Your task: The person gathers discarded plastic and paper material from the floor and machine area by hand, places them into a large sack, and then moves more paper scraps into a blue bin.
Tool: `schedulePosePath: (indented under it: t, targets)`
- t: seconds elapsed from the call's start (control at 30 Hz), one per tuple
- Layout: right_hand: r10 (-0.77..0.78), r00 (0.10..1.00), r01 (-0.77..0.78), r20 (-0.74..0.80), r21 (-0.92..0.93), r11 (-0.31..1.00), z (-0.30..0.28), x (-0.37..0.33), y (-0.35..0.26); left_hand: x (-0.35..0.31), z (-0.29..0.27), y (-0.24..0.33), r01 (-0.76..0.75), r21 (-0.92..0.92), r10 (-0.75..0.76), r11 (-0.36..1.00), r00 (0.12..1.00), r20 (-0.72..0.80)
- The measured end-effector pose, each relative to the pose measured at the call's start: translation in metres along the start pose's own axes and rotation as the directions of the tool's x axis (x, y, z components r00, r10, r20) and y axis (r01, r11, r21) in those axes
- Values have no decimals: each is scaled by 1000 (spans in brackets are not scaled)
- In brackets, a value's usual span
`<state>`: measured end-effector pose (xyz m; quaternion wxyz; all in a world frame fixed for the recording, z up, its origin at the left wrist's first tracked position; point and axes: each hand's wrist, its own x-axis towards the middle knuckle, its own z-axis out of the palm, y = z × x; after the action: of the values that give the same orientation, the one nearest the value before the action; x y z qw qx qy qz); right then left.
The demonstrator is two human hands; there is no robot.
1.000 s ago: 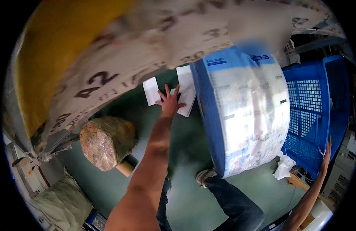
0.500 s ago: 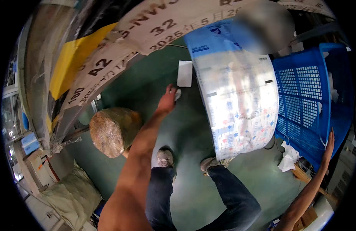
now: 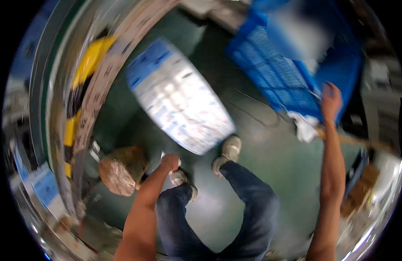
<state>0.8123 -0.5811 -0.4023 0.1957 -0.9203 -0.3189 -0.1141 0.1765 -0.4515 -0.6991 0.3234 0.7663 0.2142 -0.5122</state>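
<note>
My left hand (image 3: 169, 162) is low over the floor, just above my left shoe, with its fingers closed round a crumpled white scrap (image 3: 163, 155) that looks like paper. Out to the right, my right hand (image 3: 331, 102) grips the rim of a blue plastic basket (image 3: 270, 65); motion blur softens its fingers. Between the hands and farther off lies a big roll of printed white film (image 3: 183, 100) with a blue end band. A brown roll wrapped in clear film (image 3: 120, 172) stands left of my left hand.
A long beam with yellow and black stripes (image 3: 90, 61) runs up the left side. White slips (image 3: 95, 151) lie near the brown roll. Loose cord (image 3: 257, 114) trails on the floor, and white scraps (image 3: 306, 127) hang below the basket. Cardboard boxes (image 3: 361, 189) are at right.
The view has turned, and the film roll and basket appear shifted. My left hand has drawn back toward my left shoe with the white scrap. My right hand has moved farther along the basket's rim.
</note>
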Motion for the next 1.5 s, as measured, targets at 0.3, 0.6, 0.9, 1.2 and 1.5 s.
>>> schedulePosePath:
  t: [0.3, 0.6, 0.9, 1.2, 1.5]
  targets:
    - [148, 758, -310, 635, 152, 939, -109, -241, -11, -295, -50, 145, -100, -384, 25, 918, 980, -195]
    - [651, 435, -657, 622, -275, 702, -51, -210, 202, -293, -264, 329, -294, -595, -312, 748, 636, -706]
    - [859, 171, -941, 482, -178, 287, 109, -156, 407, -96, -482, 521, -477, -68, 181, 876, 457, -871]
    - [901, 3, -992, 434, -113, 57, 200, -199, 498, -22, -429, 537, 12, 319, 284, 948, 427, -858]
    - [681, 625, -750, 382, 50, 660, 190, -65, 477, -39, -435, 523, 59, 331, 251, 942, 531, -809]
